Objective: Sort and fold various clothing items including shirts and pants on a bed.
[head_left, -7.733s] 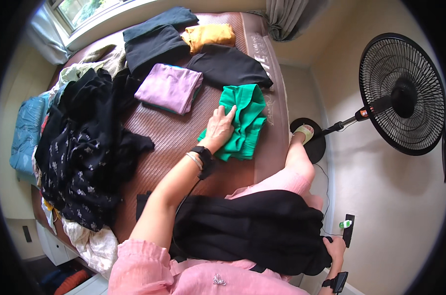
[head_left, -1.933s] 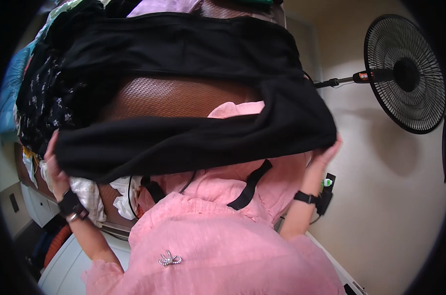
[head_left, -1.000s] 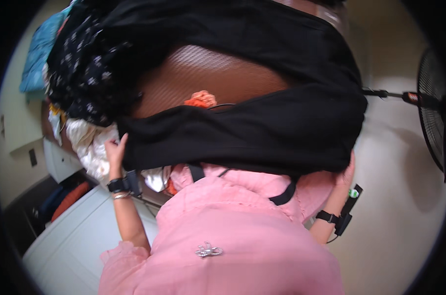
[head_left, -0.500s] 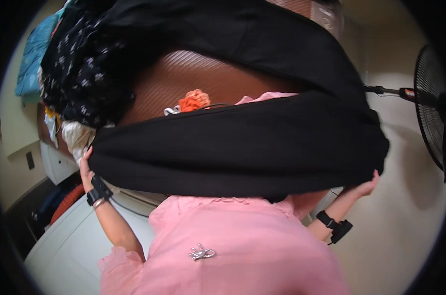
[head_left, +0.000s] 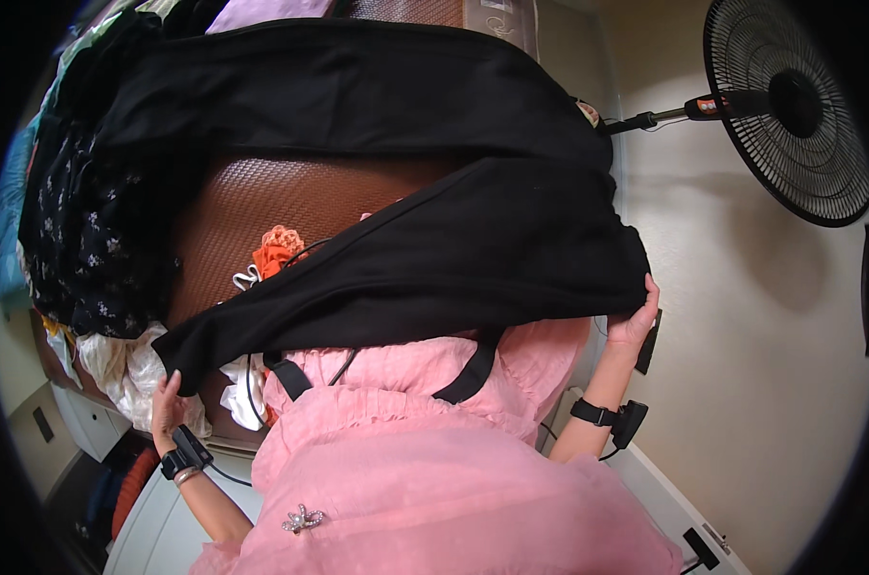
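Note:
Black trousers (head_left: 358, 259) lie stretched across in front of me, one leg near and the other leg farther off, the waist toward the right. At the near leg's left end, my left hand (head_left: 169, 407) grips the hem between thumb and fingers. My right hand (head_left: 636, 316) holds the waist end at its near corner, thumb on top and the other fingers partly hidden. Between the two legs shows a brown woven mat (head_left: 252, 192). An orange crocheted piece (head_left: 279, 251) rests on it, partly covered by the near leg.
Dark floral cloth (head_left: 89, 230) is heaped at the left, with crumpled white fabric (head_left: 127, 369) below it. A black standing fan (head_left: 789, 105) is at the far right by the pale wall (head_left: 683, 268). Lilac cloth (head_left: 271, 11) lies at the back.
The near leg has come down at its left end and now slants. Both hands have shifted: the left lower, the right inward and slightly up. More of the far leg and mat shows.

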{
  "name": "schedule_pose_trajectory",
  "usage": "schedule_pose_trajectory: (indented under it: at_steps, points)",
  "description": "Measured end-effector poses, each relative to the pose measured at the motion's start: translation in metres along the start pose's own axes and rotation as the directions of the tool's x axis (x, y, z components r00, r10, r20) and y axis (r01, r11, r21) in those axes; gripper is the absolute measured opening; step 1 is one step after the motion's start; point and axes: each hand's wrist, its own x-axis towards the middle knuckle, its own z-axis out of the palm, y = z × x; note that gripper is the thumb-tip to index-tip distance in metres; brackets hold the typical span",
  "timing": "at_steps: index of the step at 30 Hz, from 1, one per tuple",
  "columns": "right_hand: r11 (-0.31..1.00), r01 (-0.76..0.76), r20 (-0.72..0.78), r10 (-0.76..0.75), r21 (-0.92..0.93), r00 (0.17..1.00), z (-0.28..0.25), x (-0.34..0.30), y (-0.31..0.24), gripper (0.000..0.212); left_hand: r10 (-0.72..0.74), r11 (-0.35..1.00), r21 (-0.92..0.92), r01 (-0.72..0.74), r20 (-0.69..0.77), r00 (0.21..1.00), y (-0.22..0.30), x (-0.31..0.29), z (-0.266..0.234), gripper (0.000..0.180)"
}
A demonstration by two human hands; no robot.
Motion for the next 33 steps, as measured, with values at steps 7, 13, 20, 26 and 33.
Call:
schedule_pose_trajectory:
  at_steps: [7, 13, 20, 26, 33]
  points:
    - [0.985, 0.134, -0.174, -0.151, -0.104, 0.973, -0.001, 0.013, 0.005, 0.033, 0.243, 0.970, 0.013, -0.243, -0.130, 0.961, -0.014, 0.024, -0.007, 0.031]
    - [0.964, 0.264, 0.042, -0.263, -0.029, 0.964, 0.017, -0.012, -0.053, 0.048, 0.073, 0.963, -0.230, -0.138, -0.269, 0.961, 0.061, -0.012, -0.030, 0.033]
    - [0.494, -0.039, -0.078, -0.058, -0.868, 0.995, -0.071, 0.092, -0.006, 0.038, 0.078, 0.980, 0.201, -0.006, -0.354, 0.932, 0.014, 0.053, -0.086, 0.049]
    - [0.002, 0.802, 0.652, -0.581, -0.598, 0.487, 0.078, -0.017, 0.031, 0.017, 0.509, 0.618, 0.782, 0.084, -0.479, 0.716, -0.019, 0.094, -0.067, 0.045]
    - [-0.119, 0.789, 0.749, -0.427, -0.603, 0.508, 0.140, -0.024, 0.058, 0.022, 0.535, 0.605, 0.795, 0.041, -0.444, 0.718, -0.024, 0.100, -0.051, 0.045]
